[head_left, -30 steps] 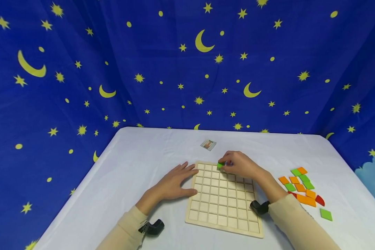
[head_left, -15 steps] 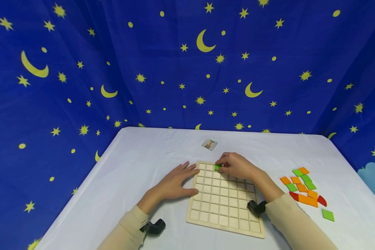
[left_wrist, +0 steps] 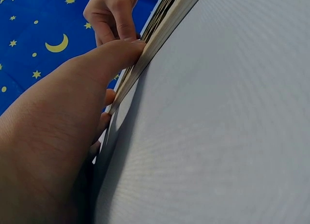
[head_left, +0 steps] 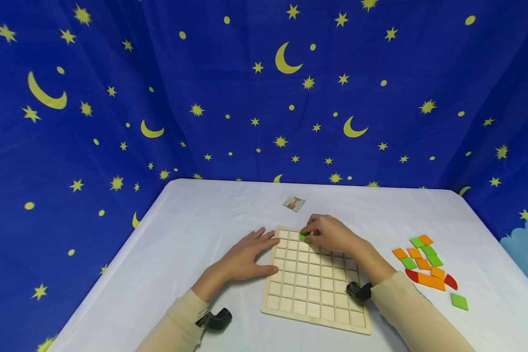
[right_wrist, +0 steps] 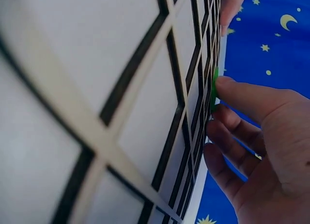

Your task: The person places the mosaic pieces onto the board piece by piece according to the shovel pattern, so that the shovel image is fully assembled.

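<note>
Tile point(head_left: 302, 236), green, pinched in right hand point(head_left: 333, 233). Beneath it, gridded wooden board point(head_left: 313, 282), edge touched by loosely outspread left hand point(head_left: 244, 257).

The gridded board point(head_left: 313, 282) looks to me like pale, bare wood, smooth and matt, its thin ribs pale too. The green tile point(head_left: 302, 237) at its far edge has a smooth, evenly coloured face, as do the loose tiles point(head_left: 423, 264); painted wood or plastic, I can't tell. Matt white cloth, faintly creased, covers the desk point(head_left: 215, 210). The small card point(head_left: 294, 203) seems paper, the backdrop point(head_left: 246, 88) rumpled matt fabric, the sleeves point(head_left: 422, 313) soft cloth, the black wrist mounts point(head_left: 220, 319) slightly glossy plastic.
</note>
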Demonstrator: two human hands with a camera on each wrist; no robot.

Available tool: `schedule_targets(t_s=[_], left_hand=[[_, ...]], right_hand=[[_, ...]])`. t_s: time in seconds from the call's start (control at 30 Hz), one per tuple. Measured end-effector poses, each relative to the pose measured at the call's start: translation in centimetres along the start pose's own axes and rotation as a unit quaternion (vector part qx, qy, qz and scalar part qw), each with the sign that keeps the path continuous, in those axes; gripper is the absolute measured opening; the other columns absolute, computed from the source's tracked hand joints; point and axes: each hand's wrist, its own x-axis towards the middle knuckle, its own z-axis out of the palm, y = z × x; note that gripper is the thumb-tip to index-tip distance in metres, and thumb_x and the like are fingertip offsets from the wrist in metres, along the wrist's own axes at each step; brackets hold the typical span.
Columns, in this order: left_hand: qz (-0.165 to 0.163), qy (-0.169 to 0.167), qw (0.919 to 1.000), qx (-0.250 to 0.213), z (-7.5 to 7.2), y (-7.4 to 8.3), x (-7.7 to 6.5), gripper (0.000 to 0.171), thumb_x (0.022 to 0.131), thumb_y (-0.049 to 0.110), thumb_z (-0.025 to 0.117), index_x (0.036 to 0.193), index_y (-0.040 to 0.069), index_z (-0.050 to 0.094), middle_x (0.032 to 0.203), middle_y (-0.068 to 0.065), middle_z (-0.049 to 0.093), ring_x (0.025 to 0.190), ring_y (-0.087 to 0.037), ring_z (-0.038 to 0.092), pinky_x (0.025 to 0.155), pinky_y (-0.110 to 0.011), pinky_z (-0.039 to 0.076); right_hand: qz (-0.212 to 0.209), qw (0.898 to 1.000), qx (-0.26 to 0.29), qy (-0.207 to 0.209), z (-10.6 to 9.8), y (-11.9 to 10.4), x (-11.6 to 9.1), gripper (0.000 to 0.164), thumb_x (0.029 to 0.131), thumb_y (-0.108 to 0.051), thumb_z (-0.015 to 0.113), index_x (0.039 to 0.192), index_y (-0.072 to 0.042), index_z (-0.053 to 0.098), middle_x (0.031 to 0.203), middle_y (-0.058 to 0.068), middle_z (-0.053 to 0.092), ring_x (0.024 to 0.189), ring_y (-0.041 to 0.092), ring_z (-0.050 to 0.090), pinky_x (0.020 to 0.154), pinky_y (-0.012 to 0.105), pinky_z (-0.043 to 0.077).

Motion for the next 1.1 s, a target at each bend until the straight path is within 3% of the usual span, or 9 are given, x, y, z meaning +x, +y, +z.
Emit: schedule_targets(t_s=[0.37, 0.57, 0.8, 1.1], left_hand=[[0.006, 0.002, 1.0, -0.004, -0.1, -0.1, 0.1, 0.079, 0.083, 0.073, 0.051, 0.148, 0.032, 0.038, 0.156, 0.009, 0.025, 0.145, -0.018, 0.01, 0.116, -0.041, 0.011], [0.006, 0.003, 0.9999, -0.008, 0.0, 0.2, 0.1, 0.08, 0.082, 0.074, 0.051, 0.148, 0.031, 0.039, 0.155, 0.008, 0.025, 0.145, -0.019, 0.011, 0.116, -0.041, 0.012], [0.016, 0.008, 0.9998, -0.005, -0.1, -0.1, 0.1, 0.079, 0.083, 0.072, 0.053, 0.148, 0.028, 0.04, 0.155, 0.007, 0.026, 0.145, -0.02, 0.012, 0.116, -0.041, 0.012], [0.017, 0.007, 0.9998, -0.002, 0.0, -0.2, -0.1, 0.08, 0.082, 0.075, 0.049, 0.149, 0.031, 0.038, 0.156, 0.007, 0.025, 0.145, -0.019, 0.011, 0.116, -0.042, 0.012]], right_hand=[[0.004, 1.0, -0.019, 0.005, -0.1, -0.1, 0.0, 0.023, 0.085, -0.017, 0.075, 0.107, -0.01, 0.075, 0.092, -0.002, 0.063, 0.075, 0.006, 0.056, 0.065, 0.029, 0.05], [0.023, 1.0, -0.01, -0.004, -0.6, -0.2, -0.7, 0.023, 0.086, -0.02, 0.074, 0.106, -0.01, 0.075, 0.094, -0.005, 0.064, 0.081, 0.007, 0.059, 0.072, 0.032, 0.052], [0.029, 0.999, 0.036, 0.009, -1.9, 0.6, -1.6, 0.024, 0.088, -0.017, 0.071, 0.109, -0.006, 0.073, 0.091, -0.008, 0.063, 0.074, 0.009, 0.058, 0.06, 0.027, 0.05], [0.033, 0.999, 0.021, 0.005, -2.7, 1.2, -2.8, 0.027, 0.087, -0.015, 0.071, 0.112, -0.004, 0.072, 0.092, -0.007, 0.064, 0.073, 0.009, 0.058, 0.061, 0.026, 0.05]])
